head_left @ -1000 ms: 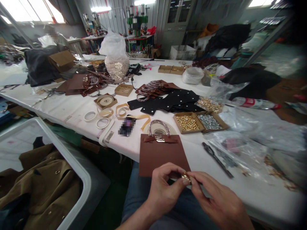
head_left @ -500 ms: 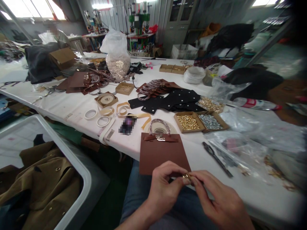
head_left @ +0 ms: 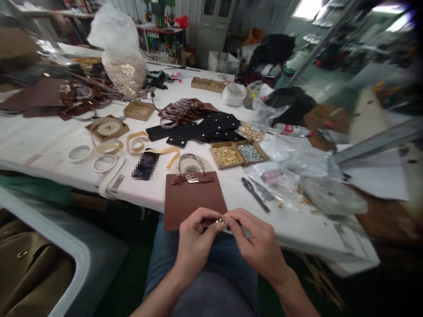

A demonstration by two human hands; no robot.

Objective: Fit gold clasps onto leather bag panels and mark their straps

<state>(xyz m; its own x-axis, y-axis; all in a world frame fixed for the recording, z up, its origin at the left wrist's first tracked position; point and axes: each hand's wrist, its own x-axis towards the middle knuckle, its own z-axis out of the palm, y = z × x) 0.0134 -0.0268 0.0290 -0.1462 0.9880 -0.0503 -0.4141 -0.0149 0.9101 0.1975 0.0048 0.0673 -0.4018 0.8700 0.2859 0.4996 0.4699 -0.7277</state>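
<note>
Between the fingertips of both hands is a small gold-coloured metal fitting [head_left: 220, 220]; its exact kind is too small to make out. My left hand [head_left: 197, 237] pinches it from the left, thumb and forefinger closed. From the other side my right hand [head_left: 256, 240] grips it with thumb and forefinger. Just beyond the hands lies a brown bag panel [head_left: 194, 200] with a wrapped handle [head_left: 191, 158] and a silver metal clasp [head_left: 191, 177], its near edge jutting over the table's edge. A dark hand tool [head_left: 255, 194] rests to the right of the panel.
Small boxes hold gold studs [head_left: 226, 155] and silver studs [head_left: 250, 152]. Black pieces with studs [head_left: 201, 127] lie behind. Tape rolls [head_left: 79, 153], a phone [head_left: 145, 164] and plastic bags [head_left: 280, 180] are on the white table [head_left: 145, 193]. A grey bin [head_left: 79, 259] stands at left.
The view has swung to the right, so everything appears further left. Both hands still hold the gold fitting between their fingertips. The brown panel stays in place on the table.
</note>
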